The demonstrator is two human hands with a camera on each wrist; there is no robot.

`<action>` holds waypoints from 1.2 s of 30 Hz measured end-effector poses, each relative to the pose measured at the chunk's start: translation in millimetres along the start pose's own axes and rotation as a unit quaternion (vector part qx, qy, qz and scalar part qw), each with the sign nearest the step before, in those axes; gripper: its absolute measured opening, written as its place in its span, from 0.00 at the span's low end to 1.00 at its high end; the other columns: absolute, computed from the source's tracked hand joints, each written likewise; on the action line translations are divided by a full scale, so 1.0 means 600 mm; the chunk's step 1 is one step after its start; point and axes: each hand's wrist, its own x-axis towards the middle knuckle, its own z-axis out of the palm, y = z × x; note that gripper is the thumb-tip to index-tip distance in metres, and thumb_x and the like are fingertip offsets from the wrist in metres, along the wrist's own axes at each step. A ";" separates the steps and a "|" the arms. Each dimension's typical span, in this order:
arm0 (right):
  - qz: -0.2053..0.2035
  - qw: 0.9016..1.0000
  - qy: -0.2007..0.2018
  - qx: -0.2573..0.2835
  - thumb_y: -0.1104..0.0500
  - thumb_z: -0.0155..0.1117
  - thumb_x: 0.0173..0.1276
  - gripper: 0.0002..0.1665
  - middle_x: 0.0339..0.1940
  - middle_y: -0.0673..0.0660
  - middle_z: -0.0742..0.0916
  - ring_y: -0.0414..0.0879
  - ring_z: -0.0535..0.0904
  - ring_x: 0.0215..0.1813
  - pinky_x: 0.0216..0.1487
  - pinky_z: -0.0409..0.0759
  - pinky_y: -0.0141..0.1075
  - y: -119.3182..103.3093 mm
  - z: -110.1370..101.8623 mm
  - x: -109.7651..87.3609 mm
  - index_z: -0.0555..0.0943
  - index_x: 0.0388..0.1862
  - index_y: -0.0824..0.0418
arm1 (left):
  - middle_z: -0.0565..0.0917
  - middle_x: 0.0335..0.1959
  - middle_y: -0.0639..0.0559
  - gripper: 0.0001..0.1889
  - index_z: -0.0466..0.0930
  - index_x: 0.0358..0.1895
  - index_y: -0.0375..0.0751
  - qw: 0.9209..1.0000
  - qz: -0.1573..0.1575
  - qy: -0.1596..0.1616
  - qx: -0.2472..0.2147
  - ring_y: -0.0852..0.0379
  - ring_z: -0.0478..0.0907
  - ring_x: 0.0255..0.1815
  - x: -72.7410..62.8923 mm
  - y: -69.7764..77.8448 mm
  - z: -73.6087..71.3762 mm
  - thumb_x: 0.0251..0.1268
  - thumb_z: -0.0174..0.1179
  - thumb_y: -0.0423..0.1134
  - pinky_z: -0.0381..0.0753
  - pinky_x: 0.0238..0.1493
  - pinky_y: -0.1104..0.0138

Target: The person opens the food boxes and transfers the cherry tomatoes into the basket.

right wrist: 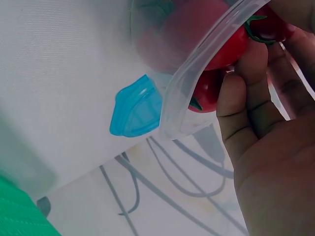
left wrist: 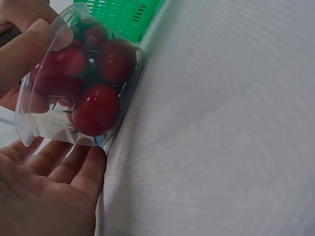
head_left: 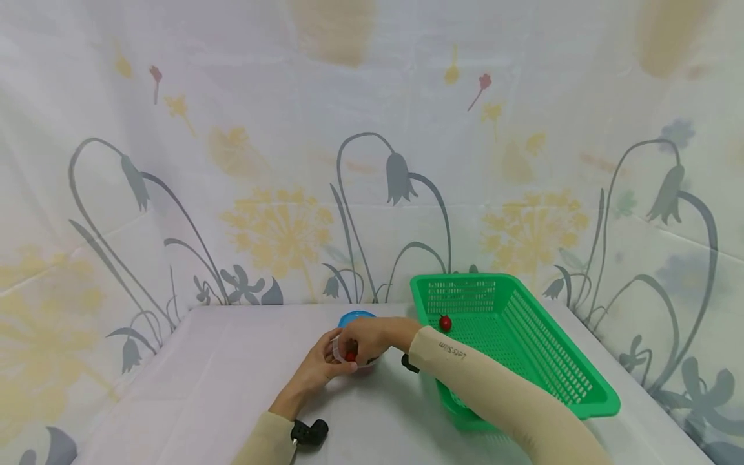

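Observation:
A clear plastic container holding several red tomatoes stands on the white-covered table. My left hand holds it, fingers along one side and thumb by the rim. Over its mouth, my right hand reaches in from above. Between the right fingers is a small tomato with green sepals, pinched at the container's opening. Other tomatoes lie below and beside these fingertips. In the head view the hands hide most of the container.
Just behind the container lies a blue lid, partly covered in the head view. To the right stands a green plastic basket with one tomato in it; my right forearm passes over its near left side. A flower-printed cloth hangs behind the table.

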 end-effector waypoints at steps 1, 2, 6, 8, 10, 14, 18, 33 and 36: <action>0.001 1.000 0.001 0.002 0.64 0.71 0.55 0.11 0.29 0.42 0.82 0.36 0.74 0.34 0.34 0.77 0.27 -0.001 -0.001 0.000 0.83 0.31 0.47 | 0.65 0.69 0.36 0.46 0.53 0.73 0.39 1.000 0.000 0.001 0.004 0.42 0.67 0.66 0.000 0.000 -0.001 0.53 0.71 0.35 0.72 0.61 0.58; 0.000 1.000 0.001 0.003 0.65 0.71 0.55 0.11 0.29 0.42 0.82 0.36 0.75 0.34 0.34 0.78 0.27 -0.001 0.000 -0.001 0.83 0.31 0.47 | 0.65 0.68 0.36 0.45 0.53 0.73 0.39 1.000 -0.001 0.001 0.006 0.43 0.67 0.66 0.000 -0.001 -0.001 0.53 0.71 0.35 0.72 0.61 0.58; -0.002 1.000 0.009 0.008 0.65 0.71 0.55 0.12 0.30 0.42 0.83 0.36 0.75 0.35 0.34 0.78 0.28 0.000 -0.001 -0.004 0.84 0.32 0.48 | 0.64 0.69 0.35 0.46 0.53 0.73 0.39 1.000 0.003 -0.003 0.006 0.42 0.66 0.67 0.001 -0.004 -0.002 0.53 0.71 0.37 0.72 0.61 0.59; -0.003 1.000 0.014 0.015 0.65 0.71 0.55 0.11 0.31 0.42 0.83 0.37 0.75 0.36 0.34 0.78 0.28 0.003 -0.001 -0.005 0.85 0.33 0.48 | 0.64 0.69 0.35 0.46 0.53 0.73 0.39 1.000 0.004 -0.006 0.001 0.42 0.66 0.67 0.001 -0.005 -0.002 0.53 0.71 0.37 0.73 0.60 0.60; -0.001 1.000 0.018 0.022 0.64 0.72 0.55 0.11 0.32 0.42 0.82 0.38 0.75 0.37 0.34 0.78 0.28 0.005 -0.003 -0.006 0.85 0.34 0.49 | 0.64 0.70 0.36 0.46 0.53 0.73 0.40 1.000 0.002 -0.008 -0.003 0.43 0.67 0.66 0.001 -0.005 -0.003 0.53 0.71 0.37 0.73 0.59 0.61; 0.010 0.999 0.033 0.031 0.63 0.72 0.55 0.13 0.35 0.40 0.81 0.38 0.75 0.40 0.36 0.78 0.29 0.012 -0.006 -0.008 0.85 0.39 0.51 | 0.64 0.69 0.35 0.46 0.53 0.73 0.39 1.000 0.005 -0.012 0.000 0.42 0.67 0.66 0.002 -0.005 -0.004 0.53 0.71 0.37 0.73 0.60 0.60; 0.019 0.998 0.043 0.043 0.62 0.72 0.55 0.15 0.35 0.40 0.81 0.38 0.75 0.40 0.37 0.78 0.29 0.015 -0.009 -0.011 0.85 0.42 0.52 | 0.64 0.69 0.35 0.46 0.52 0.73 0.38 1.000 0.007 -0.012 0.003 0.41 0.67 0.66 0.003 -0.006 -0.004 0.53 0.71 0.37 0.71 0.62 0.58; 0.043 0.991 0.096 0.085 0.68 0.67 0.54 0.14 0.34 0.46 0.81 0.41 0.76 0.37 0.35 0.79 0.31 0.008 -0.037 -0.030 0.81 0.40 0.56 | 0.64 0.69 0.33 0.45 0.50 0.74 0.38 1.000 -0.002 -0.016 -0.024 0.40 0.66 0.66 -0.001 0.002 -0.001 0.55 0.69 0.33 0.73 0.59 0.60; 0.037 0.988 0.115 0.094 0.69 0.66 0.53 0.14 0.33 0.48 0.80 0.42 0.75 0.35 0.34 0.79 0.32 0.006 -0.044 -0.044 0.80 0.38 0.56 | 0.61 0.70 0.31 0.47 0.48 0.74 0.38 1.000 -0.010 -0.014 -0.013 0.38 0.65 0.67 -0.002 0.002 0.001 0.55 0.69 0.34 0.71 0.61 0.56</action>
